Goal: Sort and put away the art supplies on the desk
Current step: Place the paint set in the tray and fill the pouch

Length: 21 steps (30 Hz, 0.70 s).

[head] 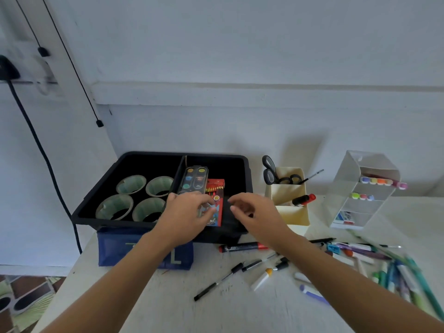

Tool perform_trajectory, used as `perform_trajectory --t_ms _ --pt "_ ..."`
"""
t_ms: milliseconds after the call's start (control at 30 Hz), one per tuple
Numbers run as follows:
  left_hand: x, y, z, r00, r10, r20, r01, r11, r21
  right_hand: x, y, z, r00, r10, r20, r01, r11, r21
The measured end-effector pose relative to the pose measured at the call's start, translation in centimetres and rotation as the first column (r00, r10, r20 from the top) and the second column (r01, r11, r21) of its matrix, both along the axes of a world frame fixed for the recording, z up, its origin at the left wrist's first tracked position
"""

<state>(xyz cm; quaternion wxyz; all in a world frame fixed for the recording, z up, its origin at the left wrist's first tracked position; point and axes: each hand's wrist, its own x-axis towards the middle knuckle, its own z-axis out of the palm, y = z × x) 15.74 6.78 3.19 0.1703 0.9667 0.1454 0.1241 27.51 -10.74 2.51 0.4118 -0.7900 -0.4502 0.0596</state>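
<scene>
Subject: sorting of art supplies, in progress.

1. Placement. A black bin [153, 155] sits directly beneath both hands, split by a divider [180, 171]. Four tape rolls [131, 185] occupy the compartment beyond and outboard of the left hand [186, 217]. A watercolour palette [195, 179] and a red pencil box [216, 188] lie side by side, lengthwise, in the compartment under the fingers. The grouping appears deliberate: round stock on one side, flat boxed sets on the other, laid parallel so they pack flat against the divider.

2. Left hand. Fingers bent and spread over the near ends of the palette and pencil box, tips and thumb touching the box. Whether this is a grip or only a settling touch cannot be determined.

3. Right hand [254, 212]. Poised over the same compartment, just beside the pencil box, apart from it. Fingers loosely curled, thumb and forefinger parted; it holds nothing.

4. Outstanding items. Loose pens and markers [242, 247] lie scattered on the counter [192, 313] beneath and outboard of the right forearm. A cream organiser [288, 191] with scissors [269, 169] stands just outboard of the right hand, and a white tiered rack [360, 188] farther out. A blue pouch [115, 248] lies under the left forearm, against the bin's near wall.

5. Assessment. Boxed sets stowed; the pens remain unsorted.
</scene>
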Motion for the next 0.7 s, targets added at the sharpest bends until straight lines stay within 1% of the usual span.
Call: perform_trajectory --t_ms 67,133,200,267,367,433,567,700 --pt "-0.9 -1.8 -0.1 0.994 -0.054 0.092 0.063 0.994 -0.089 -0.5 -2.3 -0.6 0.999 0.009 -0.045 -0.007 0.999 0.05" --pt "-1.6 -3.5 -0.2 0.989 -0.085 0.121 0.105 0.98 -0.169 -1.2 -4.4 -1.2 0.996 0.006 -0.09 -0.002 0.999 0.048" --pt "-2.2 -5.0 -0.5 0.986 -0.096 0.135 0.119 0.978 -0.174 -1.8 -6.0 -1.8 0.993 0.017 -0.114 -0.015 1.0 0.021" --pt "-3.0 -6.0 -1.0 0.981 -0.075 0.18 0.103 0.983 -0.154 -2.5 -7.2 -2.4 0.995 0.023 -0.094 -0.021 0.999 0.029" --pt "-4.8 -6.2 -1.5 0.963 0.031 0.268 0.022 0.981 -0.192 -3.7 -7.7 -3.1 0.999 -0.002 -0.038 0.005 0.996 0.084" --pt "-6.5 -5.4 -2.2 0.955 0.12 0.27 -0.082 0.986 -0.148 -4.7 -7.2 -3.2 0.999 0.034 -0.033 -0.032 0.997 0.065" --pt "-10.3 -2.8 -4.2 0.934 0.303 0.188 -0.317 0.947 0.049 -6.6 -4.4 -4.2 0.989 0.139 -0.043 -0.143 0.983 -0.119" --pt "-12.7 -0.5 -6.0 0.912 0.404 0.064 -0.409 0.903 0.131 -8.5 -0.1 -5.5 0.983 0.117 -0.141 -0.149 0.957 -0.249"
